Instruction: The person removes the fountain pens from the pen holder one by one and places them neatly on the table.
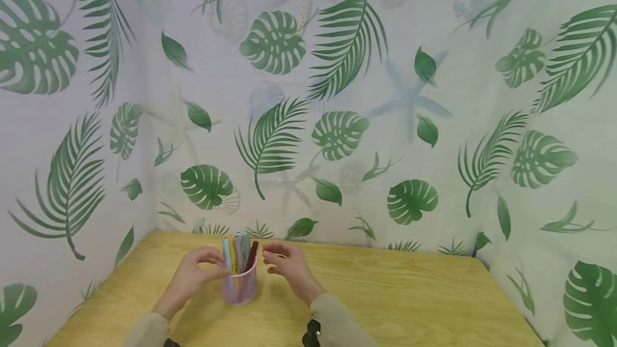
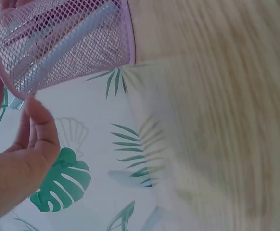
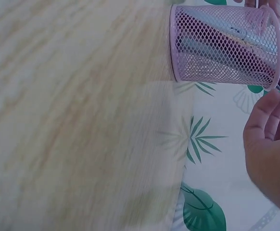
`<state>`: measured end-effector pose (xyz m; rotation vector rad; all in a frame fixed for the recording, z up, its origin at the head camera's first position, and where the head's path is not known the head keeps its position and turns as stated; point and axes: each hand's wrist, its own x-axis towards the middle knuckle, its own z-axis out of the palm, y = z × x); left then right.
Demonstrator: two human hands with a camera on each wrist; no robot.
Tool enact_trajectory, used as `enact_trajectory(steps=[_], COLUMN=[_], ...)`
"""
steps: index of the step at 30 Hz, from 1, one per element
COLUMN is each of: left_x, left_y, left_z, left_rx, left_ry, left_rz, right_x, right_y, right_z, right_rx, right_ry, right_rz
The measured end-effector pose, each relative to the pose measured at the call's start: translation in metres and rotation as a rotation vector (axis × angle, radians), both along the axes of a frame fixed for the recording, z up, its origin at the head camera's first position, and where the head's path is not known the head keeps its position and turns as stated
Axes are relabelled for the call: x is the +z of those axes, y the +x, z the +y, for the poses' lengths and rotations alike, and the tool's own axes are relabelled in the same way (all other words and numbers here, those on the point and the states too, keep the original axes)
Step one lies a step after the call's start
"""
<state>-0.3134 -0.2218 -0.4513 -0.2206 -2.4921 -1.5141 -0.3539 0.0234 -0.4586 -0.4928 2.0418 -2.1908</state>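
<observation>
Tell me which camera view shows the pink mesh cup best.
The right wrist view: the pink mesh cup is large and nearly whole there, its mesh clear. The left wrist view shows it large too, but cropped at the top. The head view shows it small, upright on the table.

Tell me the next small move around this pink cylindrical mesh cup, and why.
I'd probably ease the right grip inward to the pink cylindrical mesh cup. The head view shows a gap between them, while the left grip is at the cup's opposite side. Since slender multicoloured pens stand crowded inside, support from both sides would likely keep it steadier.
</observation>
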Motion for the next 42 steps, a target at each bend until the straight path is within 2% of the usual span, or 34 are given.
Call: enact_trajectory(steps=[3,7,20,36,39,42], left_x=[-0.002,-0.003,-0.007,-0.004,-0.003,-0.002], left_y=[-0.001,-0.002,-0.002,0.004,0.003,0.004], left_z=[-0.004,-0.006,-0.007,0.002,0.003,0.002], left_rx=[-0.048,-0.078,-0.096,-0.023,-0.018,-0.015], left_ry=[-0.003,-0.008,-0.031,-0.116,-0.128,-0.139], left_rz=[-0.009,-0.020,0.006,0.020,0.032,0.035], right_x=[0.000,-0.001,0.003,-0.001,0.008,0.008], right_y=[-0.003,-0.006,-0.005,-0.005,0.003,0.003], right_z=[-0.005,-0.009,-0.015,-0.019,-0.018,-0.021], right_rx=[-0.015,-0.032,-0.022,-0.055,-0.059,-0.070], right_ry=[0.023,0.043,0.049,0.088,0.095,0.100], right_rz=[0.012,0.013,0.003,0.025,0.039,0.037])
